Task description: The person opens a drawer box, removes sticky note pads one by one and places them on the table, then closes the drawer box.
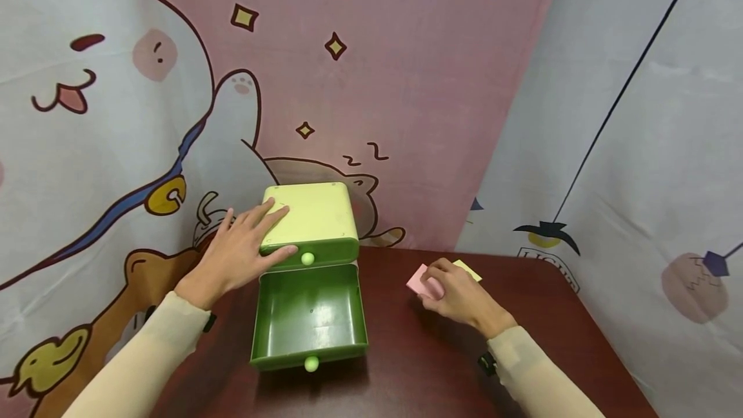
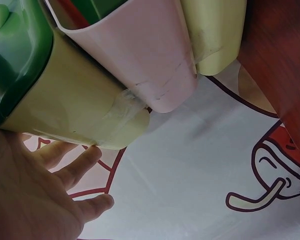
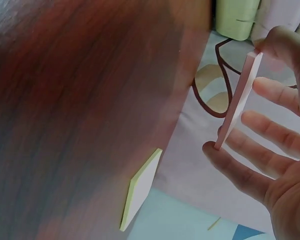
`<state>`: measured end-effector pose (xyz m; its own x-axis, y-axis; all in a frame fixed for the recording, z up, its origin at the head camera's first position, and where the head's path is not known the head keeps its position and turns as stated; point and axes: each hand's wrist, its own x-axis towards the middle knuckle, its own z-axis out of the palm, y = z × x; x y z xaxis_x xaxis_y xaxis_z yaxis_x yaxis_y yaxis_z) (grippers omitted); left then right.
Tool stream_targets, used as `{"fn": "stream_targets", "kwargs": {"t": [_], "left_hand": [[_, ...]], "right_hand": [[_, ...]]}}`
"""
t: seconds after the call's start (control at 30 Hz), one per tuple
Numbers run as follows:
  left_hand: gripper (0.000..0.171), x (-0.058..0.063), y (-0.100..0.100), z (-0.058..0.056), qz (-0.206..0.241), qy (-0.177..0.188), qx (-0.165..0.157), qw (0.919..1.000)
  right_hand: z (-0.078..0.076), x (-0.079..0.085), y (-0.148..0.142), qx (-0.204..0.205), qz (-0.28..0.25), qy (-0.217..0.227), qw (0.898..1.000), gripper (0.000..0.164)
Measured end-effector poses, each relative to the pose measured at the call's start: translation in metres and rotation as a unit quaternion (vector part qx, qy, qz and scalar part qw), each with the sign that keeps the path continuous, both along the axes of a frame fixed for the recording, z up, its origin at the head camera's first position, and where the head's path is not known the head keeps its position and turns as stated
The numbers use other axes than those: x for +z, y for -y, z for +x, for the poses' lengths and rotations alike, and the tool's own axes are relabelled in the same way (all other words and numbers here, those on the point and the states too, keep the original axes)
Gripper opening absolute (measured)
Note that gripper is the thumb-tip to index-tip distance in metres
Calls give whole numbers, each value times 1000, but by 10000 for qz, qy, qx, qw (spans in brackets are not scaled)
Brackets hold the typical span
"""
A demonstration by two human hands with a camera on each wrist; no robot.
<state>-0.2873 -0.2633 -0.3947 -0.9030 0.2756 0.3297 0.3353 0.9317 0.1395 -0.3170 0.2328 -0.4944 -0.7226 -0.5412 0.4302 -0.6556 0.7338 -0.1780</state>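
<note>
A small drawer unit (image 1: 310, 211) stands on the table with a pale yellow top. Its green upper drawer front (image 1: 331, 251) is closed, while a green drawer (image 1: 310, 315) below is pulled out, with nothing visible inside. My left hand (image 1: 238, 250) rests on the unit's top left edge, fingers spread and straight. To the right, my right hand (image 1: 458, 292) holds a pink sticky note pad (image 3: 240, 100) by its edges, between thumb and fingers. Just behind that hand, a yellow sticky note pad (image 1: 467, 269) lies on the table, partly hidden by the hand.
The dark red-brown table (image 1: 418, 366) ends at a printed cloth backdrop (image 1: 418, 82) behind and on both sides. In the left wrist view the unit shows stacked casings, including a pink casing (image 2: 150, 65) below the yellow one. The open drawer juts toward me.
</note>
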Motion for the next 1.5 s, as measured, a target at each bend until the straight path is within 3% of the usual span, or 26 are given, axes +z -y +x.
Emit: {"fn": "stream_targets", "kwargs": {"t": [0.53, 1.0, 1.5], "left_hand": [[95, -3, 1, -1, 121, -23, -41, 9999], [95, -5, 1, -2, 90, -87, -12, 9999], [93, -3, 0, -1, 76, -123, -29, 9999]], "right_hand": [[-8, -16, -13, -801, 74, 412, 9959, 25], [-19, -28, -14, -1043, 314, 1027, 9887, 21], [-15, -35, -12, -1137, 428, 937, 9882, 30]]}}
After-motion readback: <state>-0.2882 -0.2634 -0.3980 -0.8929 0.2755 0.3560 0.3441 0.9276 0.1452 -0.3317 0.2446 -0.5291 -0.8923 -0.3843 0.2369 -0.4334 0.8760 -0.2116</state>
